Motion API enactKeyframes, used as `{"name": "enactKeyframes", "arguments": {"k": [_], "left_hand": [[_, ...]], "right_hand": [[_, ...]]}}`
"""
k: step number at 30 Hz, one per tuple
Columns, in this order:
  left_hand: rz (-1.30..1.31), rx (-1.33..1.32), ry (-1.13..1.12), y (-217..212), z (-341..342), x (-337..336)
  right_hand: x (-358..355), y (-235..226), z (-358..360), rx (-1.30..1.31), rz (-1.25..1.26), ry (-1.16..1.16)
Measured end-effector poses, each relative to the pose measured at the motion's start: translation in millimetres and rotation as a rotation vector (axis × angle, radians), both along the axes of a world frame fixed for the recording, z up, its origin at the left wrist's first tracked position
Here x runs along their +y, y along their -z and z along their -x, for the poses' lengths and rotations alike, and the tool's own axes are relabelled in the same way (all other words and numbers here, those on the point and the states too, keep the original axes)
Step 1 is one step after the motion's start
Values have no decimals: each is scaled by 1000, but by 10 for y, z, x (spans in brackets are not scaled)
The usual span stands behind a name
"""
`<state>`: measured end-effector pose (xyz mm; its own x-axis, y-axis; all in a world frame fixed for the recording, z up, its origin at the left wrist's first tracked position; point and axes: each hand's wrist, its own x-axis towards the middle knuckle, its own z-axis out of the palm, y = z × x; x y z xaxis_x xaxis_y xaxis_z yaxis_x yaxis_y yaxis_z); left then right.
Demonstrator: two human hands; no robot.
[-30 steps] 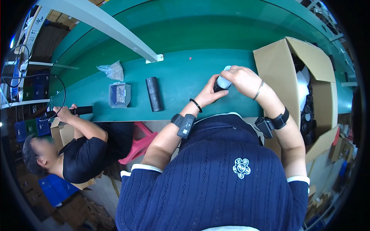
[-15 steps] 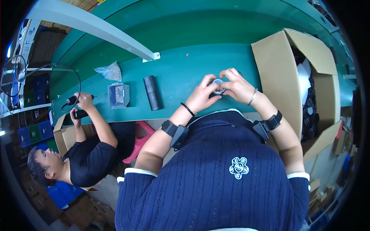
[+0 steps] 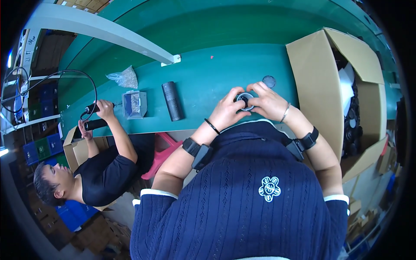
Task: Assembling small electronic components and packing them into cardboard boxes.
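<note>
Container over green bench near carton, left hand and right hand in closed grip around it.

The cylinder is black, its lower half bearing a fine grid pattern. The worktop beneath it is green. Right of the cylinder, the round part shows a pale rim and dark interior; the disc is dark grey; the carton is brown. On its near side, the knit top is navy with lengthwise openwork lines and a white flower emblem.
</note>
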<state>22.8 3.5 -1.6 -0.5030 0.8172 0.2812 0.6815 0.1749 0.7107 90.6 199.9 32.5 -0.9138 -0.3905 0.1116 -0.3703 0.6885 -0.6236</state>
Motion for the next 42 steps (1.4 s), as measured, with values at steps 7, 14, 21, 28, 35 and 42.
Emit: {"name": "enactKeyframes", "arguments": {"k": [7, 14, 21, 28, 35, 42], "left_hand": [[13, -1, -14, -21, -15, -7], [-12, -2, -28, -14, -52, 9], [29, -7, -19, 22, -30, -8], [49, -60, -63, 36, -16, -60], [25, -88, -25, -14, 40, -45], [-108, -572, -176, 39, 85, 13]], "right_hand": [[-29, -28, 17, 21, -53, -19], [-31, -5, 20, 21, -66, -64], [-32, 53, 11, 6, -95, -59], [126, -4, 46, -76, 338, 143], [776, 1051, 112, -234, -143, 671], [760, 1257, 119, -313, -197, 641]]}}
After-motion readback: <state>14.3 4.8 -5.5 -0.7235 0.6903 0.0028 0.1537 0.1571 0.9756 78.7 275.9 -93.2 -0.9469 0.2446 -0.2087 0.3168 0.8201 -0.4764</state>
